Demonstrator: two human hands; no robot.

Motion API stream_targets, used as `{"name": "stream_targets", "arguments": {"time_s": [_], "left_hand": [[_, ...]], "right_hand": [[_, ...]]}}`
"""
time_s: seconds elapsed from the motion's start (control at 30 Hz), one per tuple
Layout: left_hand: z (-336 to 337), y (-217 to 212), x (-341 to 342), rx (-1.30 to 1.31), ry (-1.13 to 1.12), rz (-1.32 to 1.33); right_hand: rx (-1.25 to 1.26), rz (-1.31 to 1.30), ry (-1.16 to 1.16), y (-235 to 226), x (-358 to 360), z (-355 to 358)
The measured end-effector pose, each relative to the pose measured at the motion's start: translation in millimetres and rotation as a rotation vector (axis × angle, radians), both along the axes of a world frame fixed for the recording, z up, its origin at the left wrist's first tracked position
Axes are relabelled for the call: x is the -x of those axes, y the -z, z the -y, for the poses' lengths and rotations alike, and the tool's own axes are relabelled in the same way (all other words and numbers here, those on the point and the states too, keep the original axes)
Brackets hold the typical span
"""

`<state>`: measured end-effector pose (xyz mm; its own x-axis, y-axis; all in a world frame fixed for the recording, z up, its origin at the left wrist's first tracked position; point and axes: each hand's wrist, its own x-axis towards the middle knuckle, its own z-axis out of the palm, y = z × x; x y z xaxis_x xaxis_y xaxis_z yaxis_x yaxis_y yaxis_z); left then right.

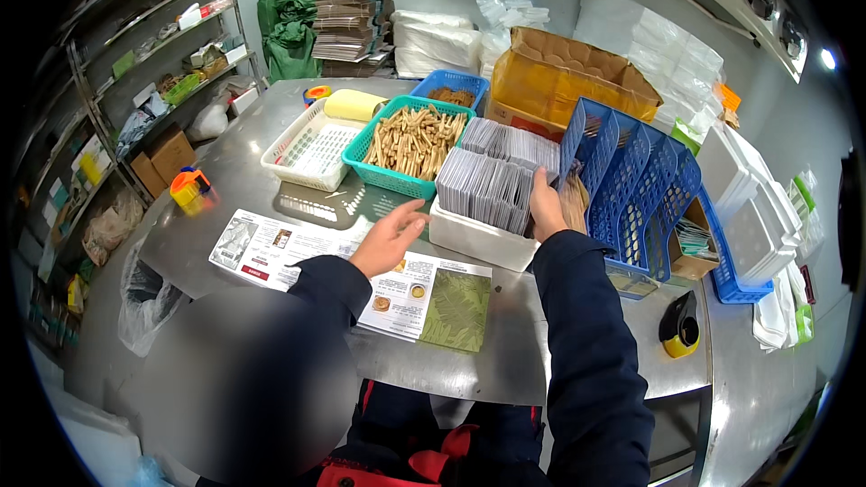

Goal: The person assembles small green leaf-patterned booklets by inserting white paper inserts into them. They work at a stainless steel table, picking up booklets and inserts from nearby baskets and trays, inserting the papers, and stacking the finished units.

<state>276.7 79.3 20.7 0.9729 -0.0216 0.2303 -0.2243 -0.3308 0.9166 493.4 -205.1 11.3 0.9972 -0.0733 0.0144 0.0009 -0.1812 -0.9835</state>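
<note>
My left hand point(392, 239) hovers over a long printed leaflet point(361, 316) on the steel table, its fingers apart and nothing in them. That leaflet has a green leaf-patterned panel at its right end. Ahead and to the right, a white foam box point(478, 239) holds tightly packed rows of flat grey-white packets point(483, 189). At the right end of those packets is my right hand point(546, 207), one finger stretched up against them; its other fingers are partly hidden. Just beside it stands a blue plastic rack point(622, 185) with tall dividers.
A teal basket point(406, 185) of short tan sticks stands beside a white basket point(311, 149). Farther back are a blue basket point(451, 81) and an open carton point(573, 72). Tape dispensers point(681, 325) sit right and left. Shelves point(162, 63) line the left wall. Blur covers the lower left.
</note>
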Motion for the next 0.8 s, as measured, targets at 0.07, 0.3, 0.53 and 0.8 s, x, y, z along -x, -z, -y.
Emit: {"name": "stream_targets", "arguments": {"time_s": [0.07,0.3,0.53,0.8], "left_hand": [[6.7,1.5,20.8,0.016,0.034,0.008],[25.1,-12.7,88.8,0.116,0.032,-0.198],[37.8,6.5,92.8,0.144,0.111,-0.15],[38.9,17.6,89.0,0.144,0.126,-0.182]], "right_hand": [[0.25,0.107,-0.072,-6.1,0.9,17.5],[0.538,0.241,-0.028,-19.3,10.3,16.3],[0.672,0.149,-0.014,-29.7,-17.6,32.3],[0.826,0.132,-0.169,-50.1,-14.9,38.1]]}}
